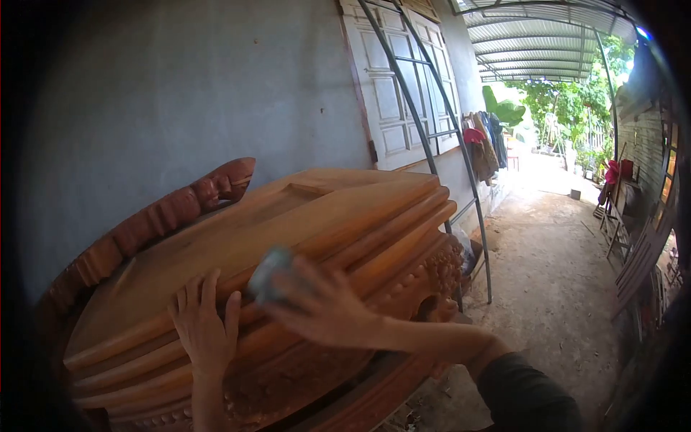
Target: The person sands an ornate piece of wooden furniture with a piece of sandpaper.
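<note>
A large carved wooden piece of furniture (288, 216) with a flat top and stepped, moulded edges fills the lower middle of the head view. My left hand (205, 331) lies on its front moulding, fingers stretched out and thumb apart, holding nothing. To the right of it, my right hand (317, 302) is smeared by motion and closed on a grey-green pad (272, 273), which overlaps the upper moulded edge. The pad's exact kind is blurred. Carved beads and scrolls (439, 270) run along the side below the mouldings.
A reddish carved wooden rail (165, 209) lies along the back of the top, by the grey wall (180, 93). A metal ladder (432, 137) leans before white shutters (396, 86). The dirt floor (540, 288) stretches right, with wooden boards (640, 259) along the far side.
</note>
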{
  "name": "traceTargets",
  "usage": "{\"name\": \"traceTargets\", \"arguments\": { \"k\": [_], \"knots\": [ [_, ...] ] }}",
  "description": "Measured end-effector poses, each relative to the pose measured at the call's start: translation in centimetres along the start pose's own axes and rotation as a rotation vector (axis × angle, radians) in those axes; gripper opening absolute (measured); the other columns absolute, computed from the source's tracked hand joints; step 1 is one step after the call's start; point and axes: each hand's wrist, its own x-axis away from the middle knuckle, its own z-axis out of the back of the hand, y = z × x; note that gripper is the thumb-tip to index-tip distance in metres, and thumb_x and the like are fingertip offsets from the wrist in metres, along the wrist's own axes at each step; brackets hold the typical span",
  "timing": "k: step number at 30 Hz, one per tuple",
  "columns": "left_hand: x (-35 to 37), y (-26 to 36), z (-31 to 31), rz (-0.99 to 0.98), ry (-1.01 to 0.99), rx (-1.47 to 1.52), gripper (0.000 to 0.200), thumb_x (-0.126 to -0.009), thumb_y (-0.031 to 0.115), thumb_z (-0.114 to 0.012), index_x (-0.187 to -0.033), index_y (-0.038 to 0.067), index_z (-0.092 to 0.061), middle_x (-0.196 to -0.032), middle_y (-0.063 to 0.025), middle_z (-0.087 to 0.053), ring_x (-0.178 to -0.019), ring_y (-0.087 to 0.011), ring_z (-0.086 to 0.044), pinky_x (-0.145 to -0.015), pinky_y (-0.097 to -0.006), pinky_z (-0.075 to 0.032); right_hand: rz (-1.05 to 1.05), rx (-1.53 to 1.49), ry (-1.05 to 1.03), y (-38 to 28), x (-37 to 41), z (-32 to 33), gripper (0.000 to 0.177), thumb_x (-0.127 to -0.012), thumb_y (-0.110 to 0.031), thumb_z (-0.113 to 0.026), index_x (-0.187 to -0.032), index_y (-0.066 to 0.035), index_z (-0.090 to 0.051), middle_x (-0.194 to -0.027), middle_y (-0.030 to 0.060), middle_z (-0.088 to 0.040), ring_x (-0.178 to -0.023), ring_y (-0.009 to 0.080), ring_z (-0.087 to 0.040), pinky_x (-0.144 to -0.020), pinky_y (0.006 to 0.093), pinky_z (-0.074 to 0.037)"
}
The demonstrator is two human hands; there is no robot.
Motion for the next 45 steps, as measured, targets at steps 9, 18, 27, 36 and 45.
{"name": "traceTargets", "arguments": {
  "k": [9, 18, 27, 36, 45],
  "knots": [
    [0.0, 0.1, 0.1, 0.018, 0.001, -0.006, 0.043, -0.098, 0.034, -0.057, -0.129, 0.004, -0.059, -0.118, -0.0169, -0.059, -0.111, -0.0357, -0.053, -0.101, -0.0507, -0.036, 0.147, 0.070, 0.063, 17.3, 5.5, 1.7, 0.045, -0.084, -0.014, -0.067, -0.128, -0.021, -0.061, -0.140, 0.0081, -0.054, -0.136, 0.0356, -0.046, -0.102, 0.0558, -0.045],
    [0.2, 0.3, -0.1, 0.047, -0.003, -0.033, 0.044, -0.102, 0.038, -0.050, -0.131, 0.006, -0.058, -0.122, -0.0176, -0.060, -0.115, -0.0356, -0.053, -0.105, -0.0518, -0.034, -0.768, 0.030, 0.112, 29.0, 11.6, 2.4, 0.047, -0.086, -0.007, -0.059, -0.132, -0.016, -0.061, -0.116, 0.0192, -0.068, -0.103, 0.0405, -0.066, -0.086, 0.0488, -0.054],
    [0.4, 0.3, -0.2, 0.002, 0.030, -0.027, 0.048, -0.098, 0.040, -0.055, -0.130, 0.004, -0.057, -0.120, -0.0178, -0.056, -0.113, -0.0359, -0.052, -0.103, -0.0510, -0.034, 0.200, -0.047, 0.030, -0.2, 6.5, 0.8, 0.050, -0.091, -0.022, -0.057, -0.140, -0.033, -0.055, -0.155, 0.0086, -0.040, -0.143, 0.0397, -0.035, -0.100, 0.0600, -0.039],
    [0.1, 0.5, 0.0, 0.018, -0.021, -0.005, 0.060, -0.092, 0.050, -0.061, -0.131, 0.005, -0.057, -0.121, -0.0163, -0.056, -0.114, -0.0347, -0.050, -0.103, -0.0522, -0.033, -0.138, 0.012, 0.060, 20.2, 10.2, 3.2, 0.039, -0.091, -0.027, -0.062, -0.125, -0.010, -0.067, -0.139, 0.0148, -0.059, -0.129, 0.0397, -0.054, -0.104, 0.0490, -0.046],
    [0.4, 0.3, -0.2, -0.045, -0.016, -0.009, 0.081, -0.078, 0.061, -0.073, -0.136, 0.008, -0.054, -0.125, -0.0149, -0.055, -0.116, -0.0353, -0.049, -0.106, -0.0524, -0.033, -0.809, -0.224, 0.223, 26.4, 14.3, 1.4, 0.056, -0.085, 0.008, -0.045, -0.138, -0.007, -0.056, -0.134, 0.0188, -0.062, -0.125, 0.0328, -0.059, -0.103, 0.0411, -0.047]
  ]
}}
